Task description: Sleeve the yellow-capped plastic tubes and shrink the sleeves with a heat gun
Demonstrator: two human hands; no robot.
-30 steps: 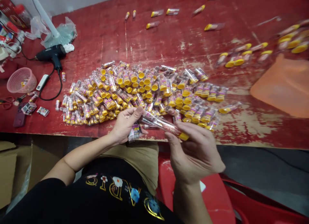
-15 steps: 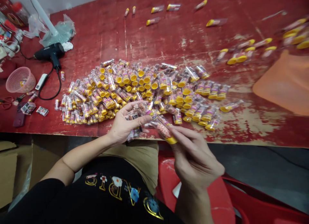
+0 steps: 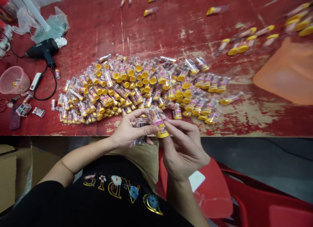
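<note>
A clear plastic tube with a yellow cap (image 3: 157, 122) is held at the table's front edge, cap towards me, between both hands. My right hand (image 3: 184, 148) pinches it from the right near the cap. My left hand (image 3: 130, 130) curls round it from the left and also holds a small stack of printed stickers (image 3: 139, 124) under the thumb. Just beyond the hands lies a big heap of the same yellow-capped tubes (image 3: 137, 86) on the worn red table (image 3: 171, 34).
A black heat gun (image 3: 44, 50) with its cord, a pink mesh basket (image 3: 13, 79), sticker packs (image 3: 24, 109) and plastic bags lie at the left. Loose tubes (image 3: 234, 47) and an orange sheet (image 3: 286, 70) are at the right. A red plastic chair (image 3: 215, 194) is below.
The tube has swung from lying across the hands to pointing cap-down towards me, and both hands have closed in together. The view has shifted slightly downward.
</note>
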